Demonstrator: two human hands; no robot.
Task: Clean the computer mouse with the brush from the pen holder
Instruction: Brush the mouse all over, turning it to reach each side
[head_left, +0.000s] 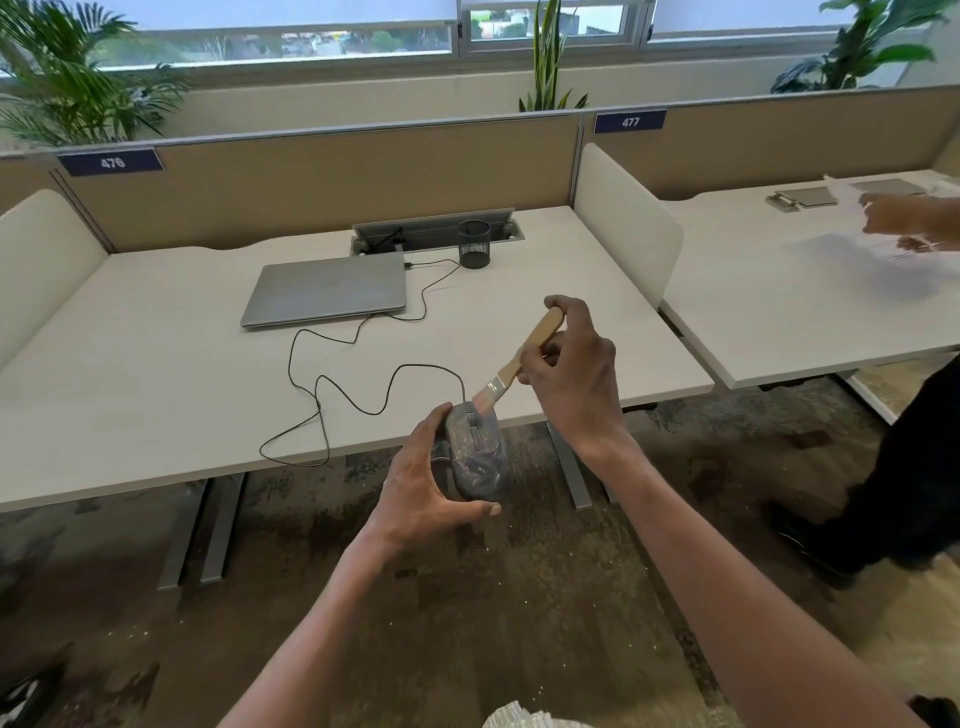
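Both hands busy | left hand (423, 486) grips computer mouse (477, 453), lower centre | right hand (569, 364) pinches brush (519, 364) | bristles touch mouse's far end, long axis pointing away.

Grey speckled mouse (477, 457); tan-handled brush (511, 366); black mesh pen holder (474, 244).

Wooden brush (524, 358) – dusty mouse (478, 452)
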